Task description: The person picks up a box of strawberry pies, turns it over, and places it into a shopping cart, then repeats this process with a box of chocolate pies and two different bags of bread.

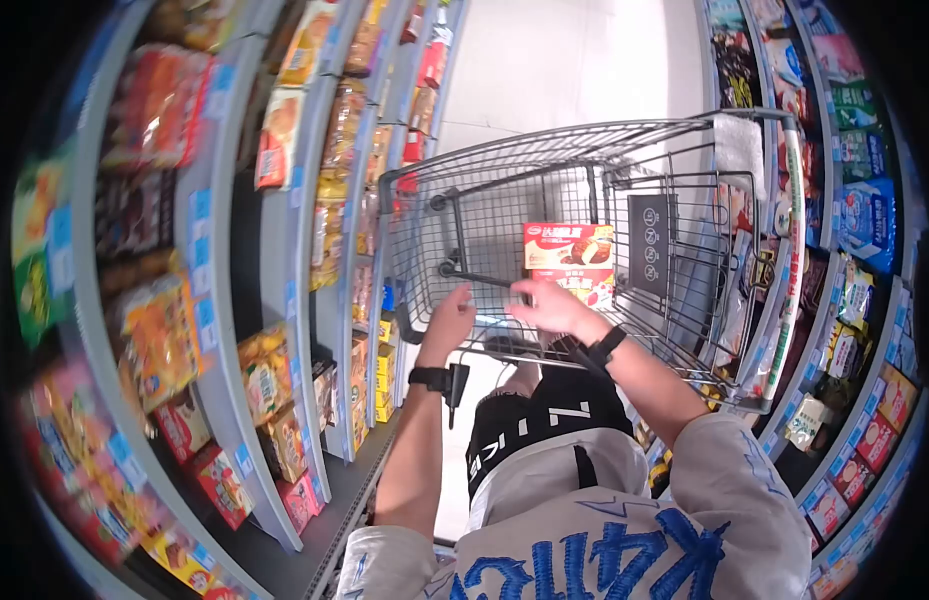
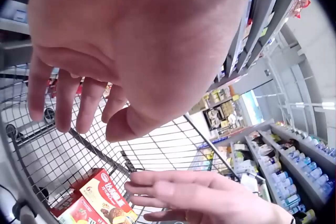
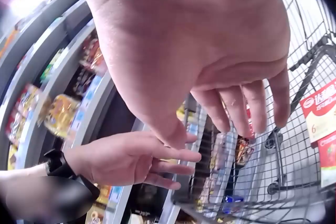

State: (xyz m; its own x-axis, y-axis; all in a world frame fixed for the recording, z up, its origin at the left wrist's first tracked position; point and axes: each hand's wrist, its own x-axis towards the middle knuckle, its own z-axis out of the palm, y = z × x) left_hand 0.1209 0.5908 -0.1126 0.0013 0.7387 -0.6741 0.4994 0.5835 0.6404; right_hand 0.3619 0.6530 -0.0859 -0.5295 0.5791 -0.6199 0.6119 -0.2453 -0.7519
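My left hand [image 1: 450, 320] is held over the near side of a wire shopping cart [image 1: 504, 128], with its fingers relaxed and nothing in it. Close by on the right, my right hand [image 1: 554, 305] hangs over the same side, also holding nothing. In the left wrist view, the fingers of my left hand [image 2: 142, 40] point down, and the right hand [image 2: 199, 195] is below with fingers extended. A red-and-cream cake box [image 1: 567, 245] lies in the cart beside a second red box [image 1: 596, 290] with strawberries pictured on it. In the head view, my right hand partly covers this second box.
Shelves [image 1: 214, 210] full of packaged snacks line the left side. More shelves [image 1: 834, 270] with bags and boxes run along the right. The cart's handle [image 1: 790, 250] is at the right, with a pale cloth [image 1: 738, 150] over the cart's corner. Pale floor [image 1: 574, 60] stretches beyond the cart.
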